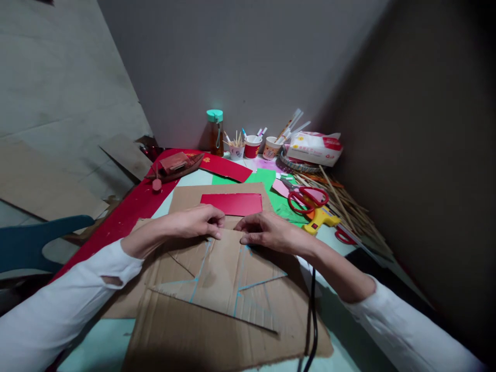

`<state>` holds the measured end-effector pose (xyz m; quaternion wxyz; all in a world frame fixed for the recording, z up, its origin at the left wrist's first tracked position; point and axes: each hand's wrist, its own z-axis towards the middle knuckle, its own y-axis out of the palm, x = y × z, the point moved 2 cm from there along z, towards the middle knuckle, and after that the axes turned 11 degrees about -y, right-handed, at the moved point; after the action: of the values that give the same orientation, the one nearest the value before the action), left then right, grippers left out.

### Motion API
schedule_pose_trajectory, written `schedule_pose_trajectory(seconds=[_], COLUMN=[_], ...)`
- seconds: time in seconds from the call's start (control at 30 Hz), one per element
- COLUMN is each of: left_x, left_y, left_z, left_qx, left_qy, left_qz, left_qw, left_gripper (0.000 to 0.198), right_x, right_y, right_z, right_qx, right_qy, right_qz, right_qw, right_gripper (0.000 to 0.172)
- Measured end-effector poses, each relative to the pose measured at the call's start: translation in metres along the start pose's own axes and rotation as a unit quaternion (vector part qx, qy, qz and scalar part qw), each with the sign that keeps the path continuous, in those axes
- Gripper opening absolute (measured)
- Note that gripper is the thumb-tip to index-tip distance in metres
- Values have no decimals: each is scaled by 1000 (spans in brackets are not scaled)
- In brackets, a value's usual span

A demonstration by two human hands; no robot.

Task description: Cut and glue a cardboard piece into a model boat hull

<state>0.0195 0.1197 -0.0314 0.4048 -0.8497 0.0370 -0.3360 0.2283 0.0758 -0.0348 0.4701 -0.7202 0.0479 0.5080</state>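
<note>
A cut cardboard piece point(219, 279) with blue drawn lines and pointed sides lies in front of me, over larger cardboard sheets point(186, 336). My left hand point(203, 222) pinches its far edge, thumb on top and fingers curled behind. Close by on the same edge, my right hand point(265, 231) grips with its thumb over the cardboard; its fingertips are partly hidden. Just beyond both hands rests a flat red card rectangle point(232, 203) on the cardboard.
To the right are red-handled scissors point(306, 199), a yellow glue gun point(321, 220), its black cord point(313, 315) and thin wooden sticks point(344, 206). Behind stand a bottle point(215, 134), cups of pens and sticks point(252, 147) and a tissue pack point(315, 148). A model boat point(176, 166) sits left.
</note>
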Motion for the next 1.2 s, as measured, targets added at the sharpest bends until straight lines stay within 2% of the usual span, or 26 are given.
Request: schedule_pose_trajectory(seconds=[0.13, 0.47, 0.77, 1.03, 1.13, 1.2], left_x=[-1, -3, 5, -2, 2, 13], left_y=[1, 5, 3, 7, 0, -13], left_z=[1, 1, 0, 5, 4, -6], left_qx=[-24, -26, -26, -30, -14, 24], left_qy=[3, -8, -5, 10, 17, 28], left_qz=[-18, -10, 33, 61, 65, 69], left_qw=[1000, 1000, 999, 998, 998, 997], left_gripper=[19, 21, 21, 23, 22, 23], right_x=[-1, -3, 8, 10, 4, -11], right_y=[-5, -5, -3, -1, -5, -15], right_z=[-3, 0, 1, 2, 5, 5], right_qx=[2, -18, -15, -32, -31, -10], right_qy=[11, 21, 13, -2, -8, -23], right_qz=[-16, -42, -19, -17, -31, -51], right_qw=[1000, 999, 1000, 999, 999, 998], right_gripper=[25, 19, 23, 17, 11, 7])
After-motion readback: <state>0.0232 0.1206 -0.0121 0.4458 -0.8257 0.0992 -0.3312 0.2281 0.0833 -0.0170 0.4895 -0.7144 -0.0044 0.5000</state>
